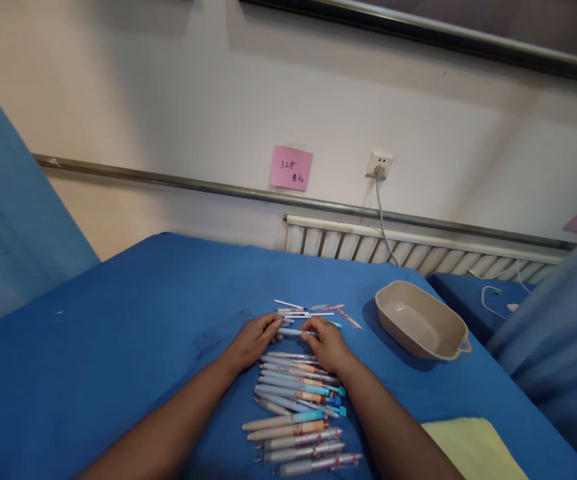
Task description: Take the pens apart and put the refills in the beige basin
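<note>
Both my hands rest on the blue table [133, 320], holding one pen [292, 331] between them by its ends. My left hand [254, 339] pinches the pen's left end, and my right hand [326, 343] pinches its right end. Just beyond the hands lie a few loose pen parts and refills [313, 311]. Between my forearms, nearer to me, several pens [298, 407] lie side by side in a row, pointing left and right.
A beige oval dish [421, 320] sits to the right of the hands, with nothing in it. A yellow cloth [471, 447] lies at the near right edge. A radiator [418, 250], a wall socket with a cable [379, 165] and a pink note [291, 167] are behind the table.
</note>
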Available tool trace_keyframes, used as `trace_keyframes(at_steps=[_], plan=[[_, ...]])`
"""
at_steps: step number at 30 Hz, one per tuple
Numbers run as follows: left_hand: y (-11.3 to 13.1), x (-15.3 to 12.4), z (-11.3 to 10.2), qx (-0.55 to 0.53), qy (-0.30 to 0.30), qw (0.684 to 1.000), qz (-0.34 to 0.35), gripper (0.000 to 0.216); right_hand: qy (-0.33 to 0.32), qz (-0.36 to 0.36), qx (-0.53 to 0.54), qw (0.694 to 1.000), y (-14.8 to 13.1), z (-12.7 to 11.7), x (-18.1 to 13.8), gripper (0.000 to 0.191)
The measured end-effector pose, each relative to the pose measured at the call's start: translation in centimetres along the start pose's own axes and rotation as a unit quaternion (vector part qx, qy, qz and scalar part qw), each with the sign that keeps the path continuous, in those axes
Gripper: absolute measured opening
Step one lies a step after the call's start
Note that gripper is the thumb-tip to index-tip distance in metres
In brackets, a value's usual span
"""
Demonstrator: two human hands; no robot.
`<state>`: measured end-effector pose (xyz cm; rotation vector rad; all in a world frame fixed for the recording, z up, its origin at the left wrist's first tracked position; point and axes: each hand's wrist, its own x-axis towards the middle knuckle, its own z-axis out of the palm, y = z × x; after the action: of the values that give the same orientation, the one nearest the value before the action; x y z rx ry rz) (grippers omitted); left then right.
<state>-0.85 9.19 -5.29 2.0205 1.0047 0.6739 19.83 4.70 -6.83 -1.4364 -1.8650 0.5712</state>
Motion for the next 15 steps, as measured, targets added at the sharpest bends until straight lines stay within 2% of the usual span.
trace_keyframes(at_steps=[4, 6, 10, 15], plan=[[-0.3, 0.0, 0.1, -0.005, 0.02, 0.999, 0.037, 0.04, 0.001, -0.009, -0.01, 1.0, 0.0, 0.0, 0.0, 0.006], [-0.4, 0.0, 0.0, 0.001, 0.013, 1.0, 0.023, 0.032, 0.002, -0.011, -0.006, 1.0, 0.0, -0.1, 0.0, 0.006], [-0.3, 0.1, -0.4, 0.025, 0.024, 0.999, -0.022, 0.039, 0.007, -0.01, -0.005, 1.0, 0.4, -0.1, 0.0, 0.007], [-0.3, 0.3, -0.6, 0.036, 0.065, 0.997, -0.017, 0.035, 0.015, -0.007, -0.013, 1.0, 1.1, -0.4, 0.1, 0.006]])
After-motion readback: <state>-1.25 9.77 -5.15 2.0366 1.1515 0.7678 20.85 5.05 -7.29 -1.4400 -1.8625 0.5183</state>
